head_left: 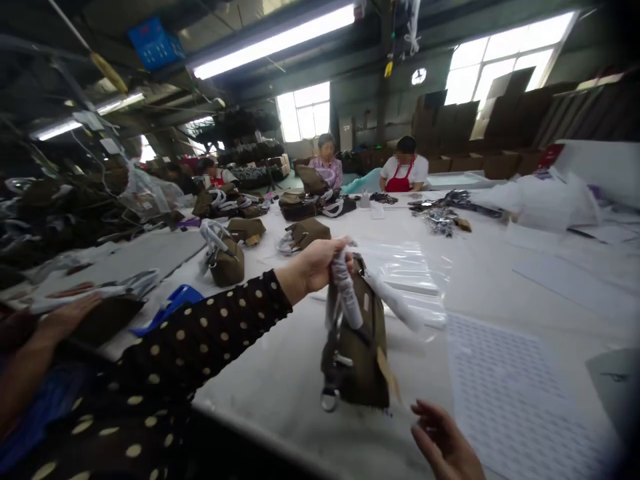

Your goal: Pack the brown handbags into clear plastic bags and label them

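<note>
Where the head camera looks: a long white table [280, 380] is seen, and only this one view is given.
Left hand: the left hand [320, 263], coming out of a dotted sleeve, is clenched around the wrapped handles [345, 293] of the olive bag [360, 353].
Right hand: the right hand [443, 443] is held low near the front edge, fingers spread and released; nothing is grasped by it.
Place of the bag: the olive bag is hung from the left hand just above the table, near the front and a little tilted; whether its bottom touches the surface cannot be told.
Details on the bag: a brown paper tag [387, 373] is hung at its side and a metal ring [329, 400] at its lower corner.
Things around: clear plastic sleeves [410, 273] are laid just behind the bag, and a printed sheet [505, 387] is spread to its right.
Further off: more bags of the same kind [225, 260] are scattered across the table, and two people [405, 170] are seated at the far end.
Left edge: another hand [65, 317] is rested on a dark piece; its owner cannot be told.
Step in hand: it is judged that the bag is being lifted up and looked over.
Next move, what is called for: the free right hand would be needed as support under the hanging body, and the paper wrap should not be crushed by the grip.
</note>
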`<state>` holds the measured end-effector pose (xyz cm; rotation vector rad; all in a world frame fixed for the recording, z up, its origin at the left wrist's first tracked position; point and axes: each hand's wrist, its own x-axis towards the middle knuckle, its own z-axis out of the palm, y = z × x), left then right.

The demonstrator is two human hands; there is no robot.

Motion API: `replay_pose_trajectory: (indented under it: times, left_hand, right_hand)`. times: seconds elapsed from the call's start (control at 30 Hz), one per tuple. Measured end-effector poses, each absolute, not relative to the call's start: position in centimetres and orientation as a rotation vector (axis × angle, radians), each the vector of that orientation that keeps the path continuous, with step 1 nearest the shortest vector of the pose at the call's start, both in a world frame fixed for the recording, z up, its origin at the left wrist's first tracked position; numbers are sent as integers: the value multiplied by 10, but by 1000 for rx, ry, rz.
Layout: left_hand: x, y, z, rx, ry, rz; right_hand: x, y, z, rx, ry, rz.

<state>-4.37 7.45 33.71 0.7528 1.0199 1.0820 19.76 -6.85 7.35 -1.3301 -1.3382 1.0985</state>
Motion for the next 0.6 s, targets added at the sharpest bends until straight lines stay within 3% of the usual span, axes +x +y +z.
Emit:
replay_pose_trajectory:
  times: [0.3,0.6]
  left_hand:
    - [-6,51,328,688,888,1052]
    - [7,22,321,558,675,1312]
  right_hand:
    - [215,-45,92,-1148,-387,1814]
    - [211,0,142,-1018,-387,1742]
